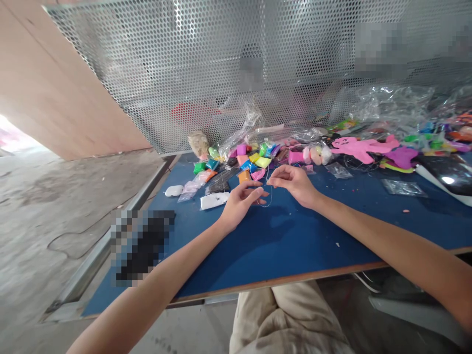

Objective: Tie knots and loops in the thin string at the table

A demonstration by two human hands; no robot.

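Observation:
A thin, pale thread hangs in a small loop between my two hands, over the blue table. My right hand is closed in a pinch on the thread, thumb against fingertips. To its left, my left hand has its thumb and index finger pressed together on the thread, while its other fingers curl loosely beneath. The ends of the thread are too fine to follow. Just beyond my fingers lie small colourful packets, among them an orange packet and a pink packet.
A white case and a white object with black marks lie left of my left hand. A pink flat figure and clear bags lie to the right. Perforated metal sheeting rises behind the table.

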